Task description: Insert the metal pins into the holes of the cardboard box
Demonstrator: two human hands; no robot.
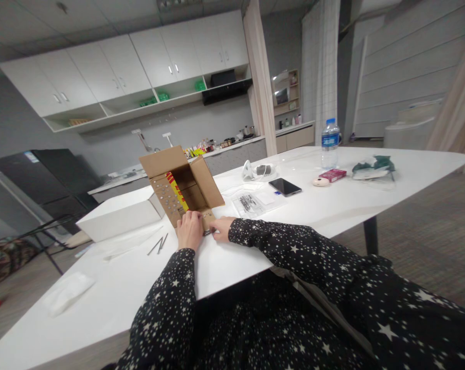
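Star-printed sleeves lead to both hands at the near edge of the white table (333, 205). Left hand (189, 229) rests flat, fingers loosely curled, against the open cardboard box's (186, 187) front flap. Right hand (221, 228) pinches a small dark metal piece (208, 232) just beside that flap.

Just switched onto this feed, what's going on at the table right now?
A person in a star-patterned top sits at a white table with both hands at the near edge of an open cardboard box. The left hand rests against the box's front; the right hand pinches a small dark metal piece beside it. Silver studs dot the box's side flap. A white box sits to the left, two loose metal rods lie near it, and a phone and water bottle stand farther off.
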